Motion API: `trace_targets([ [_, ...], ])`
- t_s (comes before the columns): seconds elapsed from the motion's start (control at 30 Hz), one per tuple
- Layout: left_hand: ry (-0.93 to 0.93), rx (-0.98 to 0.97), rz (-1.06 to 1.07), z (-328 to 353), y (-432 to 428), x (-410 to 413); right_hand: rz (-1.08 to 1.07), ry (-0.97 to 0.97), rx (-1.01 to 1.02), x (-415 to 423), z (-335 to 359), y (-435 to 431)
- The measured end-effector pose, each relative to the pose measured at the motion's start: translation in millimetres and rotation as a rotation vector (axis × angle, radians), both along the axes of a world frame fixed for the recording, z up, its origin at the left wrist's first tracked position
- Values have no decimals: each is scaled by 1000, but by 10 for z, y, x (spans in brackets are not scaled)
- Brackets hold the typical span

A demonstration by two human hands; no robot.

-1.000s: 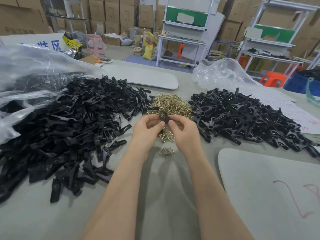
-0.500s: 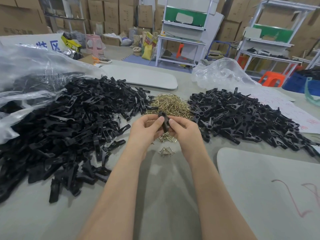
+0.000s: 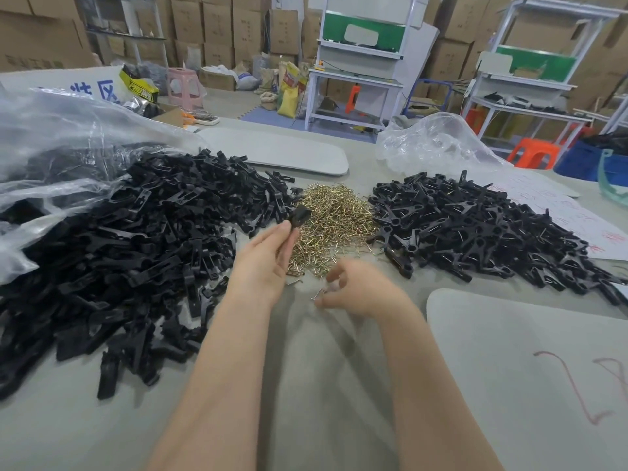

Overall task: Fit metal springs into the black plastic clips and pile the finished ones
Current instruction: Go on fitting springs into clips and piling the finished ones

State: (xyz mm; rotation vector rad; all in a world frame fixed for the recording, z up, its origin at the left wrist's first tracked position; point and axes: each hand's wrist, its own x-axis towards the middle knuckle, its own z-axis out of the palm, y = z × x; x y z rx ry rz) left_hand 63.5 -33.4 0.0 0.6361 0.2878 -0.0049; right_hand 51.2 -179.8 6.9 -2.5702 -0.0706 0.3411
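1. Apart go the hands since half a second back: the right hand [image 3: 360,290] has dropped away from the black clip [image 3: 299,215] toward the table, and the left hand [image 3: 261,263] has lifted it up alone
2. Grey table [image 3: 306,385] spans the whole view, both forearms stretched out over it
3. Biggest heap of black clip pieces [image 3: 136,249] sprawls on the left, spilling out of a clear plastic bag [image 3: 68,137]
4. Second heap of clips [image 3: 475,232] lies on the right, metal glinting among them
5. Between the two heaps sits the brass-coloured pile of springs [image 3: 336,226]
6. Left hand pinches the black clip between thumb and fingertips, holding it above the near-left edge of the pile of springs
7. Right hand hovers low, just in front of that pile, fingers curled and blurred by motion
8. One loose spring [image 3: 318,294] shows at its fingertips; pinched or merely touched, cannot tell
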Motion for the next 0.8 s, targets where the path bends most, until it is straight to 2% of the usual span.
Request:
trace_targets([
  [0.07,30,-47,-18,17,-6,-10,35,-38,-67,38,-74,86],
  [0.13,56,-83,-17,28,-17,-25,-4,-142,-51,78,-149,169],
  [0.23,59,-156,-22,24,-10,-32,-178,-348,53,152,-270,194],
  [0.3,50,-145,-55,5,-3,-36,-245,-404,136,174,-300,180],
  [0.37,66,-49,-94,-14,-14,-31,-259,-377,213,181,-283,142],
  [0.43,82,-1,-105,-19,-39,-26,-223,-319,205,188,-251,92],
  [0.53,63,-83,-118,-26,-46,-6,-174,-256,68,193,-219,68],
  [0.63,31,-185,-179,-16,-45,-17,-185,-269,18,185,-208,71],
  [0.8,71,-189,-251,-40,-54,-38,-223,-249,-108,181,-205,-4],
])
